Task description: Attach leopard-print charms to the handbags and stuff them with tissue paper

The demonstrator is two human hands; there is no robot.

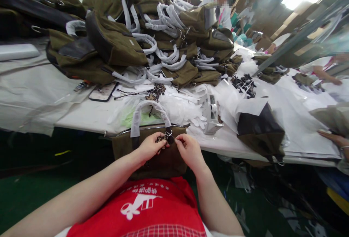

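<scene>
An olive-brown handbag (160, 160) leans against the table's front edge, close to my red apron. Its handle (152, 105) is wrapped in white film and arches up over the zipped top. At the base of the handle sits a metal ring (169, 133). My left hand (150, 146) pinches a leopard-print charm (163, 144) beside that ring. Just right of the ring, my right hand (188, 150) has its thumb and forefinger pressed together; what lies between them is too small to name.
Many olive bags (117, 44) are heaped across the table. Nearer lie a phone (102, 92), white gloves (185, 111), patterned cords (156, 92) and a grey metal device (209, 109). Another bag (261, 131) overhangs the edge at right. A co-worker's hand (334, 137) reaches in far right.
</scene>
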